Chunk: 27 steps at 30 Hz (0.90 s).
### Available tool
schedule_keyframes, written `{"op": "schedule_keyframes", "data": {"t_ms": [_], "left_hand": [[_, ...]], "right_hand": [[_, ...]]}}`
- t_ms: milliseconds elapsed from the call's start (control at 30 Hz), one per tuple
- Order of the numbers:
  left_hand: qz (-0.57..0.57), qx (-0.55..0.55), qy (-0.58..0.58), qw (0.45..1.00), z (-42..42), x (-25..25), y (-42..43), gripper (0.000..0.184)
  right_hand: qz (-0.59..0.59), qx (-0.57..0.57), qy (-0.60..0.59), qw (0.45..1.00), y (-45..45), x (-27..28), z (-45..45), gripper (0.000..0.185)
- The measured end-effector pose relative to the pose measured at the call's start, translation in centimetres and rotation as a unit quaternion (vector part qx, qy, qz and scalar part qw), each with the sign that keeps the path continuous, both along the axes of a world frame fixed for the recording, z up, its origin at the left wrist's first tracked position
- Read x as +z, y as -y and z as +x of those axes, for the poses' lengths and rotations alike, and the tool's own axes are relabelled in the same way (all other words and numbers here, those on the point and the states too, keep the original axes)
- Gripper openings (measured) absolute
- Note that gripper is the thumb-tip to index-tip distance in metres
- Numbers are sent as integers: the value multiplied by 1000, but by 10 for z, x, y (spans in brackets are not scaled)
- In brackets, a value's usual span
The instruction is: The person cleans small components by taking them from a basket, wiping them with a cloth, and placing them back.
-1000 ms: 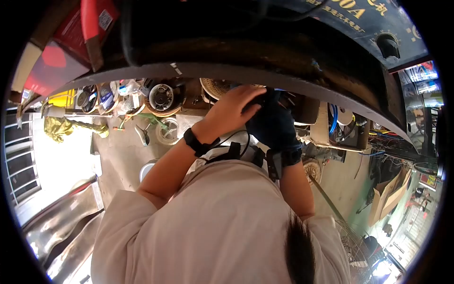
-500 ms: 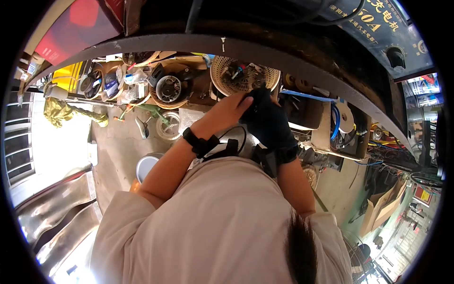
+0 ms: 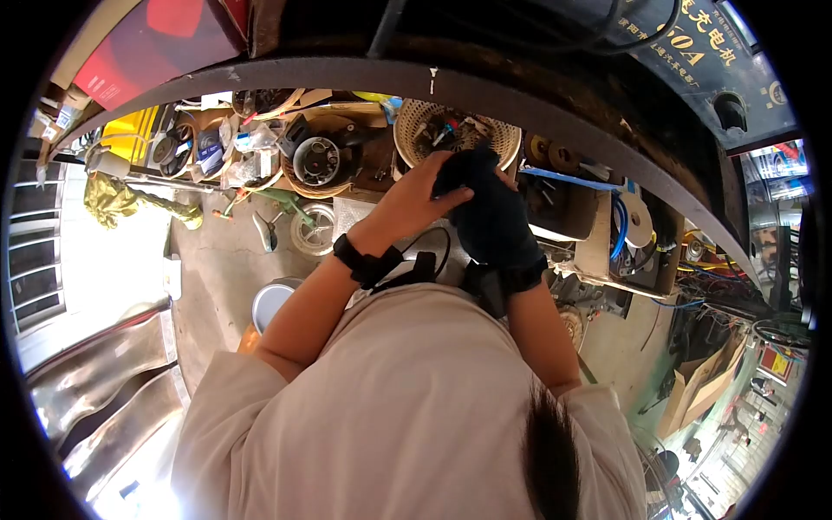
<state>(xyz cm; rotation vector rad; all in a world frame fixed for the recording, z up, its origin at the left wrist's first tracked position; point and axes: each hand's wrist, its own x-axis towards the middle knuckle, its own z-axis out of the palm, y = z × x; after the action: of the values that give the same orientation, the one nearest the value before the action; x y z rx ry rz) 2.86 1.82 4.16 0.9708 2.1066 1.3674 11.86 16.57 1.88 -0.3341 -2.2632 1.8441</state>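
Observation:
My left hand (image 3: 432, 199) is bare, with a black band at its wrist. Its fingers are closed round the finger end of a dark glove (image 3: 492, 221), the thumb lying across the cloth. Inside that glove is my right hand (image 3: 503, 234), raised beside the left in front of my chest. How the right fingers are bent is hidden by the cloth and by my left hand. A little bare skin shows at the glove's far right edge; whose finger it is I cannot make out. Just beyond both hands stands a cream plastic basket (image 3: 407, 143) with small metal and coloured parts in it.
A dark shelf edge (image 3: 555, 113) crosses above the hands. To the left are a round metal motor part (image 3: 318, 162) and a yellow bin (image 3: 130, 134). Boxes with a blue cable coil (image 3: 619, 227) stand on the right. A white bucket (image 3: 276, 303) is on the floor.
My left thumb has shifted down and right across the glove, and the left fingers have moved slightly. My right hand stays raised in the glove. The view has shifted slightly.

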Motion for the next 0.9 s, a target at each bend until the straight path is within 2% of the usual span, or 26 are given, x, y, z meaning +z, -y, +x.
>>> {"op": "schedule_keyframes", "data": {"t_ms": [33,100,167,267,367,467,567,667,767,833,900], "left_hand": [[0,-6,24,1000,-2,5,2,67],[15,-9,40,999,-2,11,2,69],[46,-1,27,999,-1,14,3,70],[98,41,-133,985,-1,14,1,57],[89,30,-258,962,-4,10,5,42],[100,15,-233,967,-4,13,6,26],[79,8,-191,978,-7,11,10,26],[131,48,-154,978,-17,0,18,24],[94,224,69,968,-42,-40,50,21],[38,307,-22,951,-82,-135,91,23],[76,341,40,936,-100,-170,129,21]], "right_hand": [[62,-1,-40,997,6,9,0,31],[77,3,-79,994,7,10,0,31],[-18,12,-78,997,7,0,0,35],[245,-18,-104,964,2,-6,-4,56],[230,11,-97,968,14,51,-4,52],[176,43,-46,982,15,40,0,59],[223,47,-62,972,17,48,-2,52],[293,32,-69,953,15,43,-9,40],[361,10,-70,930,23,69,-13,32],[411,-10,-62,910,22,97,-8,28],[501,-16,-59,863,15,109,-6,27]]}}
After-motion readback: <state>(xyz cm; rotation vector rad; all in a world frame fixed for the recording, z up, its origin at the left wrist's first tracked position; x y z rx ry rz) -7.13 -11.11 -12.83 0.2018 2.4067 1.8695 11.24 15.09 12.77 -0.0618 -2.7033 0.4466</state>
